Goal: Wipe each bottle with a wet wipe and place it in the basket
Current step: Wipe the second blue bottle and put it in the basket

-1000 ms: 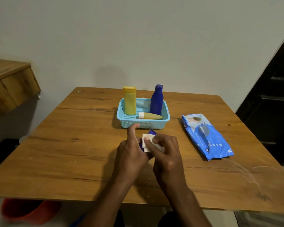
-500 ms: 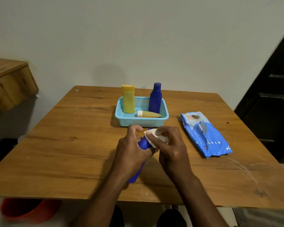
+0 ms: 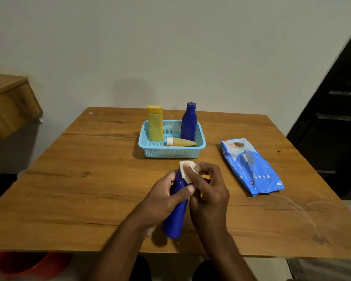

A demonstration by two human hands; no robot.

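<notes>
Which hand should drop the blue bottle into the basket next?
Left. The left hand already grips the blue bottle, while the right hand pinches the wet wipe. The basket sits straight ahead.

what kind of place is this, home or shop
Probably a room in a home: a plain wooden table against a bare wall, a small basket of toiletry bottles, and a pack of wipes lying beside it.

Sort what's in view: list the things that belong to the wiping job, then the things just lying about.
Part of the job:
blue bottle in hand
wet wipe
left hand
right hand
basket
yellow bottle
dark blue bottle
small tube
wipes pack

Just lying about:
red tub under the table
wooden shelf
</notes>
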